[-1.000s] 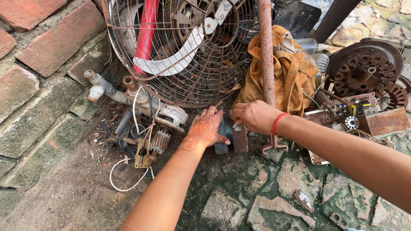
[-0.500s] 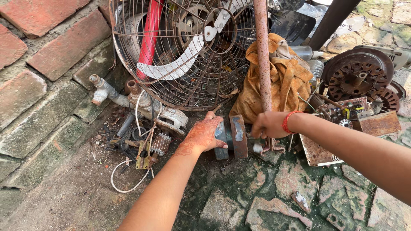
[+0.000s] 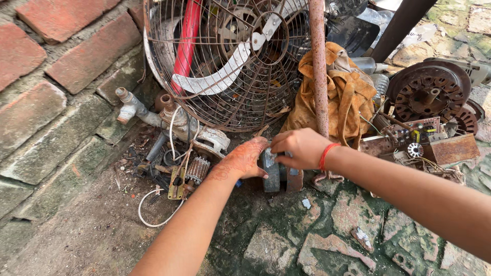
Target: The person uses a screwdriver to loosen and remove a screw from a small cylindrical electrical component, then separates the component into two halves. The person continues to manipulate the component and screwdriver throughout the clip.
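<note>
Your left hand (image 3: 243, 161) and right hand (image 3: 300, 148) both clasp the grey metal block (image 3: 272, 171) standing on the mossy floor (image 3: 286, 230), just below the wire fan guard (image 3: 225, 61).

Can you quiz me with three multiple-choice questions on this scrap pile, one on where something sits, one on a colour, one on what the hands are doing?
1. Where is the wire fan guard?
A. Leaning by the brick wall, above the hands
B. Flat on the ground under the forearms
C. Hanging from the right wrist

2. What colour is the band on the right wrist?
A. Blue
B. Red
C. White

3. What are the hands doing?
A. Both hang in the air, touching nothing
B. Both rest on the small grey metal part
C. Both grip the rusty pole

Answers: 1 A, the guard stands against the bricks. 2 B, the band shows red. 3 B, the left hand and right hand meet on the part.
</note>
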